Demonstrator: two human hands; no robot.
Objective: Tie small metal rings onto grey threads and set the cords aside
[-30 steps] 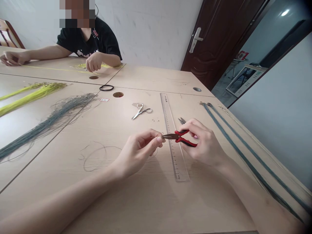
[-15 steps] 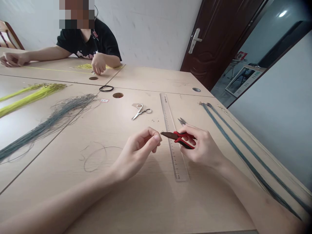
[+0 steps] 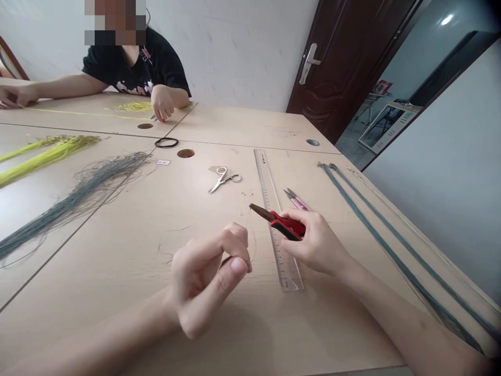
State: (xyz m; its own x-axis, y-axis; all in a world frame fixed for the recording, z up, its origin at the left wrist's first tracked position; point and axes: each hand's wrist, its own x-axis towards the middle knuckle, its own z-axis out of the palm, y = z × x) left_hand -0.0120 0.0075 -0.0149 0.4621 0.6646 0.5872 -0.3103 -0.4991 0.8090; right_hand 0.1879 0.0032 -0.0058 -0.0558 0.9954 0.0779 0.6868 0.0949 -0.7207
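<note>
My right hand (image 3: 319, 243) is closed around red-and-black handled pliers (image 3: 287, 224), whose dark jaws point left above the ruler. The jaws look closed, and a faint thin thread (image 3: 255, 243) curves down from near their tip toward my left hand (image 3: 211, 277). That hand is pinched, thumb against forefinger, below and left of the jaws; the thread seems to run into the pinch. Under the pliers lies a clear ruler (image 3: 287, 274). Pink-handled thread snips (image 3: 296, 199) rest just beyond my right hand, and silver scissors (image 3: 223, 180) lie left of the ruler.
Bundles of grey-blue cord (image 3: 78, 201) and yellow cord (image 3: 58, 151) lie at left. More grey-blue strands (image 3: 371, 237) run along the right edge. A black band (image 3: 166, 142) sits near a table hole (image 3: 186, 153). Across the table, a person (image 3: 136, 73) handles a yellow strand.
My left hand has moved down and toward me, away from the plier tip, turning as it went. The pliers have shifted slightly left and tilted upward, exposing more of the snips.
</note>
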